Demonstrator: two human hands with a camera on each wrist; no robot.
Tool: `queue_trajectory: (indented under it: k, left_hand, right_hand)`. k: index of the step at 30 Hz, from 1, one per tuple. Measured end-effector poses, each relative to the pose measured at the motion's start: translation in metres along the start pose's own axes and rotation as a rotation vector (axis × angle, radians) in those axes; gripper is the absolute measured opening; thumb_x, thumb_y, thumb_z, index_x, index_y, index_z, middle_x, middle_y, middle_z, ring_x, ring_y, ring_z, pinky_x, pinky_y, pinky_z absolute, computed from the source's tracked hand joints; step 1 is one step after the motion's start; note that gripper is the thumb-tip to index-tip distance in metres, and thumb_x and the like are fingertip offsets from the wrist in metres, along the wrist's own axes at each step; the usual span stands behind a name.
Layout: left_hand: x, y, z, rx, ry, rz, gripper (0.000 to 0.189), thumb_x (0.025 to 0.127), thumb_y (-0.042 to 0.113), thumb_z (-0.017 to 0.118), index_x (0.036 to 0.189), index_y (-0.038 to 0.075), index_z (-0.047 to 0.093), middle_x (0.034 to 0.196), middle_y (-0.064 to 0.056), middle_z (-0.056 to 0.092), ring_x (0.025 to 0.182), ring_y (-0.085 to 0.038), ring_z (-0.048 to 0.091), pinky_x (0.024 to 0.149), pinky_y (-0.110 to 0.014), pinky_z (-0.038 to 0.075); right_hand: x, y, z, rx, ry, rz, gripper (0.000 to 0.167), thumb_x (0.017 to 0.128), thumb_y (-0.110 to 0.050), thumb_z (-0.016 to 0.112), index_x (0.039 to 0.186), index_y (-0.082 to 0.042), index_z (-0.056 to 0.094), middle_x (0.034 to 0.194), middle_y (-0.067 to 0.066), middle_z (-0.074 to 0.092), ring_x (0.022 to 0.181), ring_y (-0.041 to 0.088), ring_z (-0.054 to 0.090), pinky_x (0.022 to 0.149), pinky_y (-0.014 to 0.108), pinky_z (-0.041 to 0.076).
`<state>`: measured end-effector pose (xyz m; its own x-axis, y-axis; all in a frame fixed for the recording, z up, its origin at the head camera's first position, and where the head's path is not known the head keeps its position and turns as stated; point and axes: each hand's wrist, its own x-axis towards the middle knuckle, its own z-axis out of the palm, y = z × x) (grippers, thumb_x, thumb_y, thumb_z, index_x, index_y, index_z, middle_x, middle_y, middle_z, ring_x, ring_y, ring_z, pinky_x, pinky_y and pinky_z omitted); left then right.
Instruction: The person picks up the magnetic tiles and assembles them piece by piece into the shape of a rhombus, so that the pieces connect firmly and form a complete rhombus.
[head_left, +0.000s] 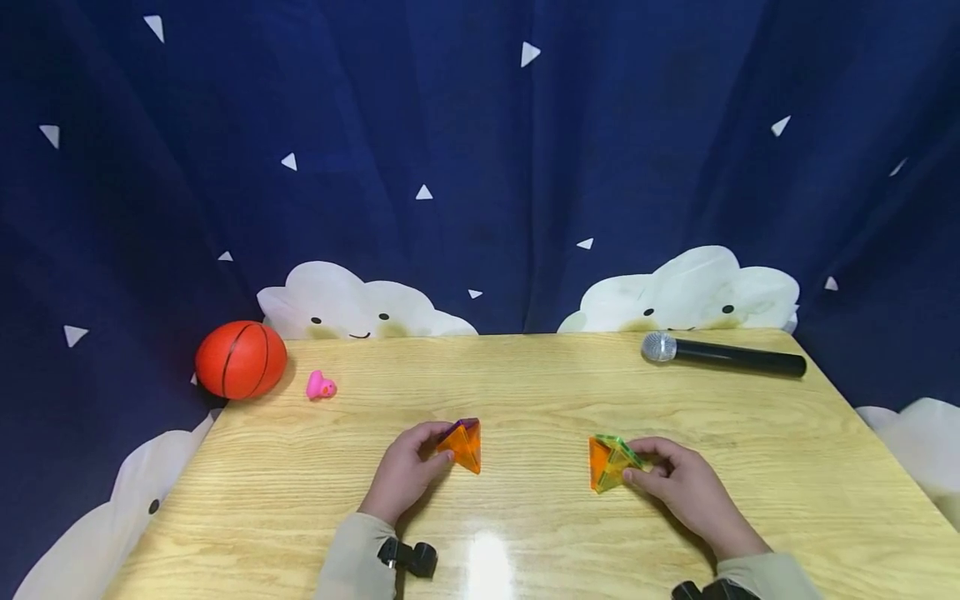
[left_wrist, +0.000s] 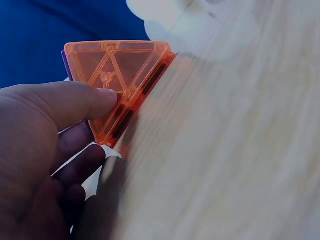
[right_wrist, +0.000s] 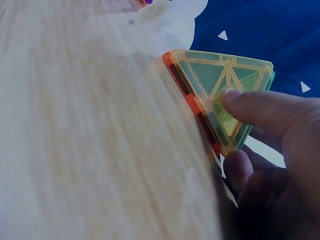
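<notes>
My left hand [head_left: 408, 468] pinches a small pyramid of orange and purple magnetic tiles [head_left: 466, 447] between thumb and fingers. In the left wrist view the thumb presses on an orange triangular tile [left_wrist: 117, 65], with a purple edge behind it. To the right, my right hand [head_left: 681, 486] pinches a second pyramid of magnetic tiles [head_left: 609, 463], coloured orange, yellow and green. In the right wrist view the thumb lies on its yellow triangular tile [right_wrist: 225, 80]. A gap of bare table separates the two pyramids. Whether either one touches the tabletop is hard to tell.
On the wooden table [head_left: 525, 392], a red ball with black lines [head_left: 242, 360] sits at the back left. Beside it lies a small pink toy [head_left: 320, 386]. A black microphone [head_left: 723, 354] lies at the back right. Behind hangs a dark blue curtain [head_left: 480, 150] with white clouds.
</notes>
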<state>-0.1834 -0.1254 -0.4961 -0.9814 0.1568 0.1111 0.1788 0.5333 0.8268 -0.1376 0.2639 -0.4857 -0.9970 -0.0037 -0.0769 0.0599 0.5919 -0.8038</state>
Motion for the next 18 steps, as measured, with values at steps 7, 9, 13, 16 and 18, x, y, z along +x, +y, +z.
queue_trajectory:
  k: [7,9,13,16,18]
  left_hand:
    - [-0.001,0.003,0.002,-0.018,-0.026,0.004,0.032,0.088,0.012,0.077,0.118,0.02,0.071,0.109,0.003,0.071,0.097,-0.017,0.063,0.091,-0.044,0.048]
    - [-0.001,0.003,0.004,-0.025,-0.033,0.015,0.031,0.088,0.012,0.076,0.117,0.021,0.071,0.109,0.003,0.071,0.097,-0.017,0.063,0.09,-0.043,0.048]
    - [-0.004,0.006,0.006,-0.01,-0.036,0.031,0.032,0.088,0.014,0.077,0.118,0.021,0.071,0.109,0.003,0.072,0.096,-0.016,0.064,0.089,-0.041,0.05]
    - [-0.005,0.008,0.009,0.009,-0.032,0.041,0.032,0.088,0.016,0.077,0.119,0.021,0.071,0.109,0.002,0.073,0.096,-0.016,0.065,0.088,-0.042,0.05]
    - [-0.006,0.011,0.013,0.025,-0.033,0.052,0.032,0.088,0.017,0.077,0.119,0.021,0.071,0.109,0.003,0.073,0.097,-0.015,0.066,0.091,-0.043,0.049]
  right_hand:
    - [0.003,-0.004,0.006,-0.013,0.014,-0.031,0.041,0.087,-0.028,0.079,0.123,-0.012,0.069,0.094,0.002,0.066,0.071,0.017,0.051,0.061,0.028,0.042]
    - [0.003,-0.005,0.008,-0.02,0.02,-0.051,0.037,0.089,-0.025,0.078,0.122,-0.013,0.069,0.098,0.002,0.068,0.072,0.017,0.05,0.062,0.029,0.042]
    - [0.004,-0.011,0.013,-0.036,0.033,-0.084,0.032,0.092,-0.02,0.074,0.122,-0.012,0.069,0.103,0.002,0.069,0.074,0.016,0.051,0.064,0.028,0.043]
    - [0.006,-0.015,0.017,-0.039,0.035,-0.101,0.031,0.093,-0.018,0.073,0.123,-0.012,0.07,0.101,0.001,0.069,0.074,0.016,0.051,0.064,0.029,0.043]
    - [0.007,-0.016,0.019,-0.035,0.035,-0.106,0.03,0.093,-0.018,0.073,0.123,-0.012,0.07,0.1,0.001,0.069,0.074,0.016,0.051,0.064,0.029,0.042]
